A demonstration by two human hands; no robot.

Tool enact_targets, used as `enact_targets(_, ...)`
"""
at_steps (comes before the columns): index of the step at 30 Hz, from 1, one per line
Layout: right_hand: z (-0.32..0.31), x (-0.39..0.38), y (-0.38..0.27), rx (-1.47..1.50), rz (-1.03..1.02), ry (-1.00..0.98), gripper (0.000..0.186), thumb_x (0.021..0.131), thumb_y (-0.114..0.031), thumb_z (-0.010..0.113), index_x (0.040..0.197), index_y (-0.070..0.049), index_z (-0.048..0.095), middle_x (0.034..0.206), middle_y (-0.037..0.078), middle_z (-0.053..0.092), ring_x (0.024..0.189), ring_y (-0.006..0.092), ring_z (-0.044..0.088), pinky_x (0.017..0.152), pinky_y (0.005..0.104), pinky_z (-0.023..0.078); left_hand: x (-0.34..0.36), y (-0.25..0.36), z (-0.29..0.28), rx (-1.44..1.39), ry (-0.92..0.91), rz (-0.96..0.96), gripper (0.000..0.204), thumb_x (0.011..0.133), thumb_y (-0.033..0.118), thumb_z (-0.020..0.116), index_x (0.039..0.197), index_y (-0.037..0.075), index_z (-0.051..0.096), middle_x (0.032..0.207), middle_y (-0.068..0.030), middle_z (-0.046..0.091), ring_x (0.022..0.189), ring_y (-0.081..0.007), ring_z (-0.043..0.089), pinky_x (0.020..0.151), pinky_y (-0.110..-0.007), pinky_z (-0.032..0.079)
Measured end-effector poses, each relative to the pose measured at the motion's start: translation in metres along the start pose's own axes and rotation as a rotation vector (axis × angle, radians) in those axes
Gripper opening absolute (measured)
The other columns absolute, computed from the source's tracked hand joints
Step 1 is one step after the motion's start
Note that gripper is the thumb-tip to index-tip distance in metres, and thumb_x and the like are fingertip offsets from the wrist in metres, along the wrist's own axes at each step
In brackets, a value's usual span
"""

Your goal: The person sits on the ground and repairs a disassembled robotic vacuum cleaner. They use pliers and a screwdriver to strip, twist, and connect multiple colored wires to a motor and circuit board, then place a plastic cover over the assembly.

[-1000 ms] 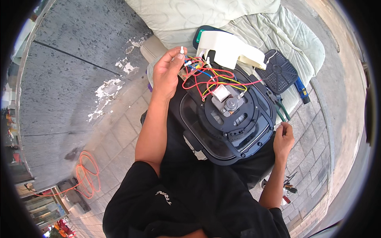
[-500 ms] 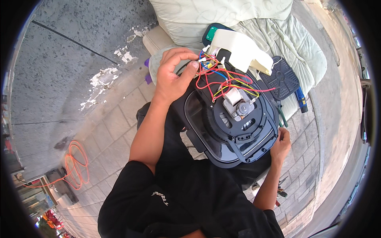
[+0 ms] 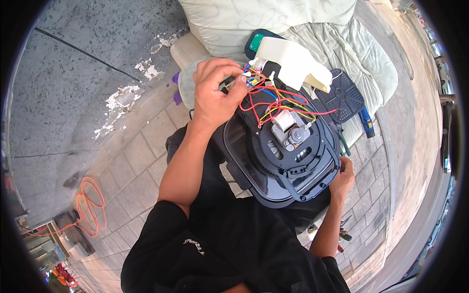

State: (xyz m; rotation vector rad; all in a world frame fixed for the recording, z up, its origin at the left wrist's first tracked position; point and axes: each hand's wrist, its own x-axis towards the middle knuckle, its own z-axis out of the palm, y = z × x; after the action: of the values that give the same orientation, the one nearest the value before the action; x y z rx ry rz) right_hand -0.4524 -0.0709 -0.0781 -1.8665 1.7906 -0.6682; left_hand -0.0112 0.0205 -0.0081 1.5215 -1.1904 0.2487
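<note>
An opened black appliance (image 3: 266, 183) with a rounded clear window rests on my lap. Its top carries a small metal motor (image 3: 293, 133) and a loose tangle of red, yellow and blue wires (image 3: 278, 100). My left hand (image 3: 217, 93) is closed at the far end, thumb and fingers pinching the wires beside white connectors (image 3: 254, 62). A cream plastic cover (image 3: 293, 61) leans against the far side of the wiring. Low on the right, my right hand (image 3: 342, 179) is closed against the appliance's edge, its fingertips partly hidden by the housing.
Behind the appliance lies a pale green cushion (image 3: 322, 36). A black perforated panel (image 3: 344, 97), a blue-handled tool (image 3: 366, 122) and a green handle (image 3: 344, 142) are to the right. An orange cable (image 3: 90, 207) is coiled on the paving at left, near a peeling grey wall (image 3: 78, 88).
The view has shifted slightly. My left hand stays pinched at the wires with a small turn of its fingers, and my right hand keeps its place at the appliance's edge.
</note>
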Motion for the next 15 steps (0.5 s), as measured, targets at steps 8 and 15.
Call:
enact_targets(8,-0.002,-0.002,-0.004,-0.008,-0.029,0.016,0.026,0.103,-0.020,0.067,0.120,-0.002,0.077,0.100,0.017,0.080,0.093,0.0275,0.079,0.087,0.0403,0.060,-0.001,0.003,0.002,0.000,0.061,0.018,0.011,0.090,0.002,0.080,0.100,0.004,0.075,0.115,-0.0093,0.076,0.114,-0.0269,0.065,0.103,-0.041,0.050)
enact_targets(15,-0.002,-0.003,-0.006,-0.001,-0.048,0.042,0.027,0.103,-0.019,0.067,0.120,-0.001,0.077,0.098,0.017,0.080,0.092,0.0267,0.079,0.086,0.0398,0.060,-0.002,-0.006,-0.003,-0.294,0.111,-0.146,0.013,0.106,0.011,0.074,0.114,0.000,0.075,0.121,-0.0093,0.076,0.115,-0.0170,0.066,0.105,-0.034,0.050)
